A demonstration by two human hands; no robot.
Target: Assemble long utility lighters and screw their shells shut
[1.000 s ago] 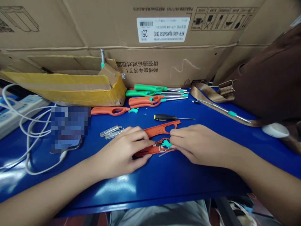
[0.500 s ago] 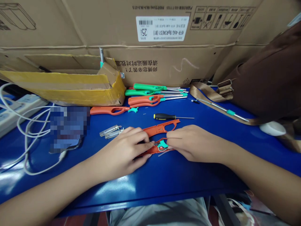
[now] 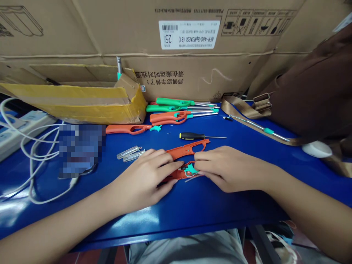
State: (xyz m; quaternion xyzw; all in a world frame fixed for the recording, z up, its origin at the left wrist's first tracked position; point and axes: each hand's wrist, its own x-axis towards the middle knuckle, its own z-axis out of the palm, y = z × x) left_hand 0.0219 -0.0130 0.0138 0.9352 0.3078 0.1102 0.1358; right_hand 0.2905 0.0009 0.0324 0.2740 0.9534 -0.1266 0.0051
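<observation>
My left hand [image 3: 143,179] and my right hand [image 3: 225,167] meet over an open orange lighter shell half [image 3: 180,174] lying on the blue table [image 3: 192,209]. Fingers of both hands are closed on it, pinching near a small teal trigger piece [image 3: 190,169] and thin wires. The matching orange shell half [image 3: 189,148] lies just behind, touching my left fingertips. A black-handled screwdriver [image 3: 192,136] rests farther back.
Green and orange long lighters [image 3: 176,110] lie at the back by a big cardboard box [image 3: 176,51]. Another orange shell [image 3: 126,129], clear tubes [image 3: 129,153], a yellow-taped carton [image 3: 79,102], white cables [image 3: 33,154], a brown bag [image 3: 310,99] with strap surround.
Both hands shifted slightly left and closer together on the orange shell; my right fingers now cover more of the teal piece.
</observation>
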